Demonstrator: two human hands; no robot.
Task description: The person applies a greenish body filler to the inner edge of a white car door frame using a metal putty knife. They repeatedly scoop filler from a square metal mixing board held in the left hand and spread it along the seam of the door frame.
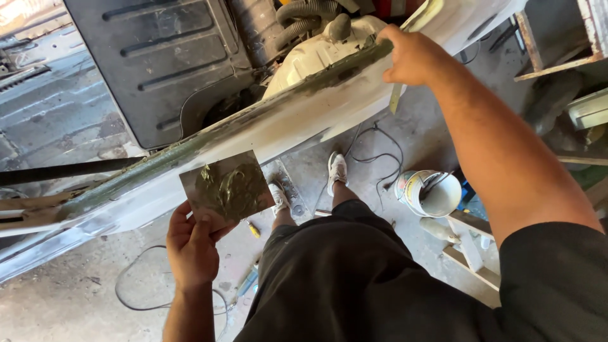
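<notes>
The left hand [192,248] pinches a square metal mixing plate [227,188] smeared with green filler just below the long white car panel [285,123], whose filled seam runs up-right to the right hand [415,57], closed on a pale spreader [397,95] there.
</notes>
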